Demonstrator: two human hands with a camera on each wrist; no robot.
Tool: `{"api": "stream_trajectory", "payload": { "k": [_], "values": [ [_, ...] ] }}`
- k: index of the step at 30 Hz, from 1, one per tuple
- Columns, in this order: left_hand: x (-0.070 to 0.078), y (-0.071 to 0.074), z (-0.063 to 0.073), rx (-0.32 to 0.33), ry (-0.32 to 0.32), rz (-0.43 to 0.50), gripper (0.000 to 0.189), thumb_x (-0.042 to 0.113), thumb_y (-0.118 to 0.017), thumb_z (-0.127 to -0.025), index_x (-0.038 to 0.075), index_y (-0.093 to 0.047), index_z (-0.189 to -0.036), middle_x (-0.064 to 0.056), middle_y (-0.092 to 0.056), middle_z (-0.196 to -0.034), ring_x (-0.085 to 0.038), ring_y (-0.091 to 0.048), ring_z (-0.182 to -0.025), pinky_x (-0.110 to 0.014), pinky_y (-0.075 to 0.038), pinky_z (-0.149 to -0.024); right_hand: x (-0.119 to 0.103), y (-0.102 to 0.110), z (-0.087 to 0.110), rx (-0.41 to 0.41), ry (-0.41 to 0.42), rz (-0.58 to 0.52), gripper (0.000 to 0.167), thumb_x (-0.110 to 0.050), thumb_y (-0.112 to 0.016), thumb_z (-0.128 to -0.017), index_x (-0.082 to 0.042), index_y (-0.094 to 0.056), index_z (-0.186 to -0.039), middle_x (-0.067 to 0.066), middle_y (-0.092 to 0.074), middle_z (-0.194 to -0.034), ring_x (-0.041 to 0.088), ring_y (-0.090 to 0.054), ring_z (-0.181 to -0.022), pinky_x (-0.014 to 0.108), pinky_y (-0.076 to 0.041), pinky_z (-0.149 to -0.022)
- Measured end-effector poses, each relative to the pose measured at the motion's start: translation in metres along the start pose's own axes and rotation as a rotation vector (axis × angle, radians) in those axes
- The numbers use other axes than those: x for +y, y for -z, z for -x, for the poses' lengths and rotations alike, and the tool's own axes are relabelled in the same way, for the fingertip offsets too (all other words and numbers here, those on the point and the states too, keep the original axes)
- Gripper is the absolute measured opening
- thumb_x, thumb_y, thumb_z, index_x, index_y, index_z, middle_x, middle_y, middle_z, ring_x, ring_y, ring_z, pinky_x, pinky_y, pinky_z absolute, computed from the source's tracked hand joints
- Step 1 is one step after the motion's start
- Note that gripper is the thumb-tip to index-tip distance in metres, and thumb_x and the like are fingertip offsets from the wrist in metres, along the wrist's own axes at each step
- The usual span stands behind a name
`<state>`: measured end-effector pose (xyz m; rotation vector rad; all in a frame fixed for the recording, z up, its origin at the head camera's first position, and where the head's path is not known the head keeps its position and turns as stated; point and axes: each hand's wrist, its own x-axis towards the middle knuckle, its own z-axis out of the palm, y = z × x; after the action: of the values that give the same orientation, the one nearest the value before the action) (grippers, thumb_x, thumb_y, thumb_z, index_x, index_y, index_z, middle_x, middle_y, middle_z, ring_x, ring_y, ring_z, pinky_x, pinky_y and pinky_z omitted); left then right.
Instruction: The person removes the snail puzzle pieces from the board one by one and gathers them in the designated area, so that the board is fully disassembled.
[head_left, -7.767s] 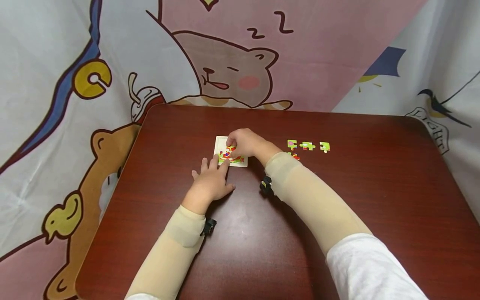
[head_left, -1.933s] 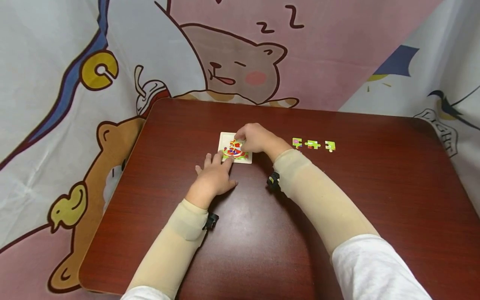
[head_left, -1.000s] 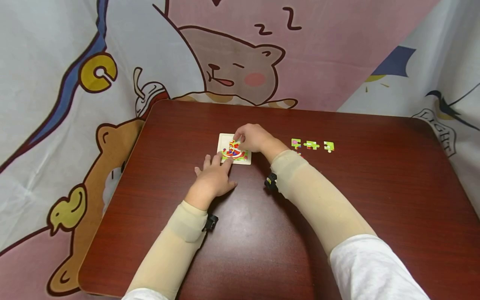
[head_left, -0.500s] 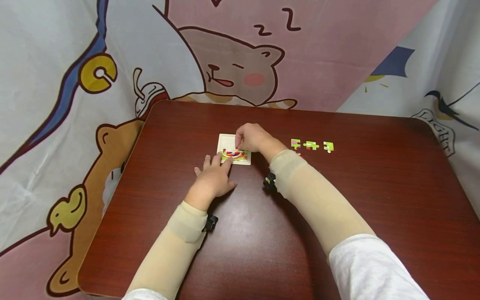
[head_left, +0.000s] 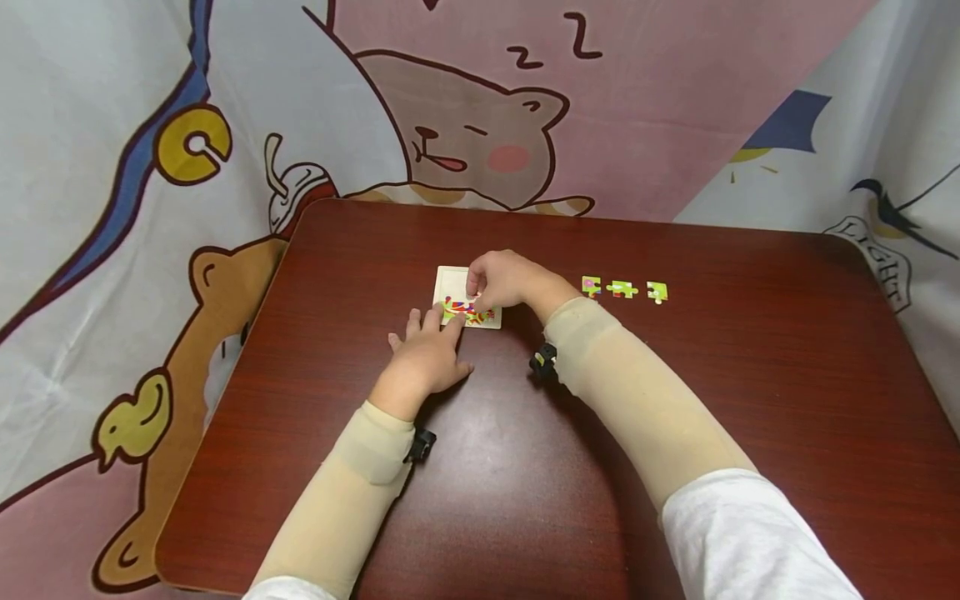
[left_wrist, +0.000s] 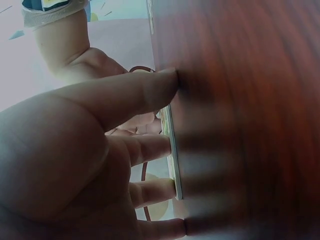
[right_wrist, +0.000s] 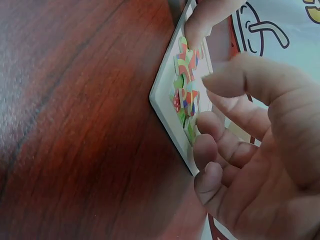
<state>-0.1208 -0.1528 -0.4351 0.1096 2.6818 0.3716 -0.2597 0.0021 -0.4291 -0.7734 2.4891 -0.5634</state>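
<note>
My left hand lies with spread fingers at the near edge of a small cream puzzle board. In the left wrist view its fingertips touch the board's edge. Above the board's right side is my right hand, fingers bent. The right wrist view has its thumb blurred beside several bright puzzle pieces. Those pieces cover the board's near part, some seeming to overlap, and no piece shows between thumb and fingers. A left-hand finger presses near the pieces.
Three loose green puzzle pieces, a flower piece, a middle one and a right-hand one, lie in a row on the brown table. Behind the table hangs a printed curtain.
Half a second ago my right fingers pinched a piece with red on it over the board. Now they stand apart, lower, by the near pieces. My left hand has stayed put.
</note>
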Motion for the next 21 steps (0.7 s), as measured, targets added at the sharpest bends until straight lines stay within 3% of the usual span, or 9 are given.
{"api": "stream_trajectory", "payload": {
  "k": [8,21],
  "values": [
    [-0.0006,-0.0012,-0.0009,-0.002,-0.004,-0.004,0.083,0.045,-0.075,-0.099,0.019,-0.036,-0.168,-0.018,-0.016,-0.175,-0.055,-0.01,-0.158,-0.082,-0.022,-0.113,-0.0023,0.002,0.0047,-0.082,-0.001,0.055,0.031,-0.018,-0.094,-0.075,-0.014,-0.075,-0.099,0.004,-0.067,-0.095,0.022,-0.06,-0.09,0.036,-0.05,-0.079],
    [-0.0009,-0.0029,-0.0027,-0.011,-0.004,-0.012,0.083,0.044,-0.073,-0.1,0.018,-0.034,-0.169,-0.019,-0.013,-0.176,-0.055,-0.008,-0.158,-0.081,-0.022,-0.114,0.0007,-0.0023,0.0104,-0.016,0.003,0.039,0.035,-0.017,-0.1,-0.074,-0.01,-0.071,-0.093,0.002,-0.068,-0.085,0.019,-0.06,-0.083,0.033,-0.048,-0.076]
  ]
}}
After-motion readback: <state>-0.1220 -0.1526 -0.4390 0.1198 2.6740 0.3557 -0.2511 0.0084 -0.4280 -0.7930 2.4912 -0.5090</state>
